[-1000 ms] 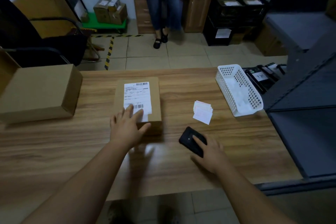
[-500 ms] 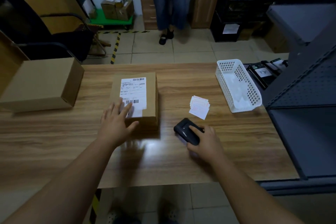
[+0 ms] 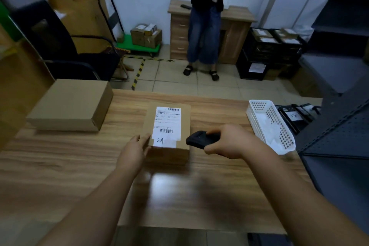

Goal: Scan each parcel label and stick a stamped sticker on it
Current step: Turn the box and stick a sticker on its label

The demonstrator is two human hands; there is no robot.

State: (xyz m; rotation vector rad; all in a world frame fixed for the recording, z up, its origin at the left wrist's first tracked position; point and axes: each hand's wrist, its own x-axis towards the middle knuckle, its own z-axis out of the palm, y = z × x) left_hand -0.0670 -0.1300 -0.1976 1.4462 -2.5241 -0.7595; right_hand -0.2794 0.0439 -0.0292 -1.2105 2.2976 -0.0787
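1. Two boxes on the worktop [image 3: 60,166]: a labelled parcel [image 3: 168,132] mid-worktop and a plain box [image 3: 71,104] at the left edge.
2. One scanner [image 3: 201,139], gripped by the right hand [image 3: 229,141], just beside the parcel's near right corner.
3. Left hand [image 3: 134,149], fingers straight, touches the parcel's near left corner.
4. One white basket [image 3: 269,124] at the right edge.
5. One person [image 3: 205,26] stands beyond the far edge.
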